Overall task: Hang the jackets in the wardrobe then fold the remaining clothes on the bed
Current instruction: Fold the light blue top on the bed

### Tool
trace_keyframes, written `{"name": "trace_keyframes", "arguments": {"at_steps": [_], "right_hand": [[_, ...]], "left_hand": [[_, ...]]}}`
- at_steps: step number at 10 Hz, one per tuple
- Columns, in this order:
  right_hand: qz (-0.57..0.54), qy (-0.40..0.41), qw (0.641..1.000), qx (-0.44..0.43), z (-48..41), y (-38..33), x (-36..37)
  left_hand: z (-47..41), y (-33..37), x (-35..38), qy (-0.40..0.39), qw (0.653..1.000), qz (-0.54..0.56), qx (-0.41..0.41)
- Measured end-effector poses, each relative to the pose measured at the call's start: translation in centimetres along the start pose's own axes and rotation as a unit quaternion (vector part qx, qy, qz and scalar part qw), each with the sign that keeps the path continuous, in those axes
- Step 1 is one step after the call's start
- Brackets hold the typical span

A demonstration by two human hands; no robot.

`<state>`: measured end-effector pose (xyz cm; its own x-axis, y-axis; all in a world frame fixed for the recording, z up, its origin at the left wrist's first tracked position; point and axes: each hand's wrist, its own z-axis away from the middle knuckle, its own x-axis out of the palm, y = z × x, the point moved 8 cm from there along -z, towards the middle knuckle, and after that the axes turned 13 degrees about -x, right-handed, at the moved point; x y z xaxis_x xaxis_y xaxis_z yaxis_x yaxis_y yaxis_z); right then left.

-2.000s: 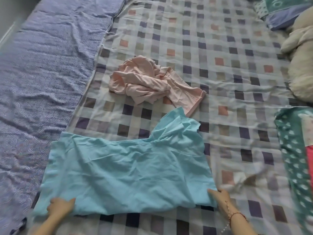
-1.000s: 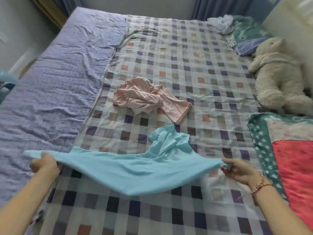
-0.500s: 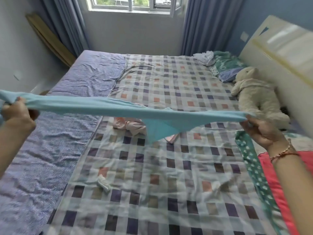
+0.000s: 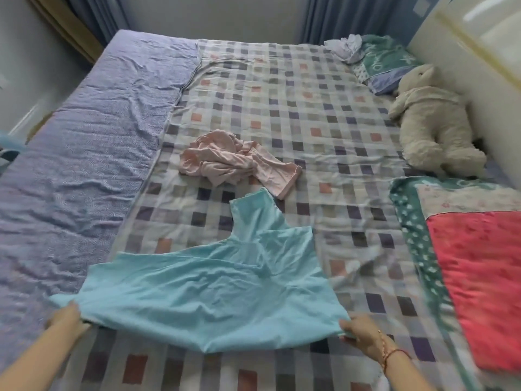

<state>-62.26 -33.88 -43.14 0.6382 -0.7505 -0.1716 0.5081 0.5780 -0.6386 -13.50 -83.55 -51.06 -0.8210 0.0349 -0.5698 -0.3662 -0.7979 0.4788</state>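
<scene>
On the bed (image 4: 310,94) the light blue garment (image 4: 220,294) lies spread, wide hem running left to right, narrow end pointing away toward the crumpled pink garment (image 4: 234,162). Left hand (image 4: 66,316) and right hand (image 4: 359,333), fingers curled, each grip a hem corner.

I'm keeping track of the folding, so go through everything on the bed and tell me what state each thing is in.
Blue garment: spread out on the checked sheet, unfolded.
Pink garment: crumpled in a heap, unfolded.
Left hand: grips the blue garment's near left corner.
Right hand: grips its near right corner.
White cloth: bunched up on the pillow.
Plush toy: lying beside the headboard.
</scene>
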Motion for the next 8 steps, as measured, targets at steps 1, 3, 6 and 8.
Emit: {"name": "trace_keyframes", "arguments": {"at_steps": [1, 3, 6, 8], "right_hand": [[0.053, -0.004, 0.998, -0.013, -0.7, 0.6, 2.4], [0.319, 0.092, 0.941, -0.062, -3.2, -0.6, 2.0], [-0.079, 0.053, 0.995, -0.01, -5.0, 0.1, 4.2], [0.072, 0.034, 0.997, -0.023, -7.7, 4.8, 4.0]], "left_hand": [[17.1, 0.1, 0.4, 0.012, 1.0, 0.016, -0.008], [28.9, 3.8, 8.1, -0.03, 0.965, -0.037, 0.26], [42.9, -9.1, 25.2, -0.379, 0.613, -0.371, 0.586], [35.1, -12.4, 25.8, -0.266, 0.633, -0.505, 0.524]]}}
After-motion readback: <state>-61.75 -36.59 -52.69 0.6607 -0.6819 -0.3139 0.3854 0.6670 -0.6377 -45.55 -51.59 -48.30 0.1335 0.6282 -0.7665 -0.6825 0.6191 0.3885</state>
